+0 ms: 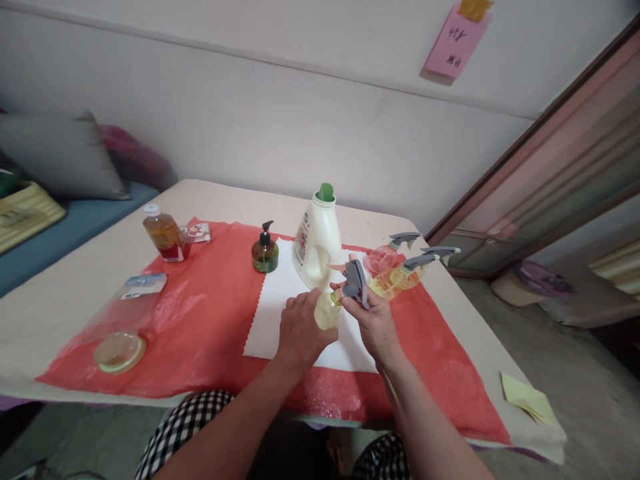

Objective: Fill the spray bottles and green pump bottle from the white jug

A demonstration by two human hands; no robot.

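Note:
Over a white cloth [267, 327] I hold a small clear spray bottle [327, 315] with a yellowish tint and a grey trigger head. My left hand [303, 327] is wrapped round its body. My right hand [373, 320] is closed on the trigger head, near the bottle's neck. Just behind my hands stands a large cream jug [320, 233] with a green cap in its mouth. To my right are more spray bottles with grey heads, a pink one [380, 259] and yellow ones [393, 283].
Red plastic sheeting [215, 313] covers much of the table [225, 193]. At left are a dark pump bottle [265, 255], a brown liquid bottle [165, 233], a plastic packet [143, 287] and a round clear lid [120, 353]. Yellow sticky notes [527, 398] lie by the right edge.

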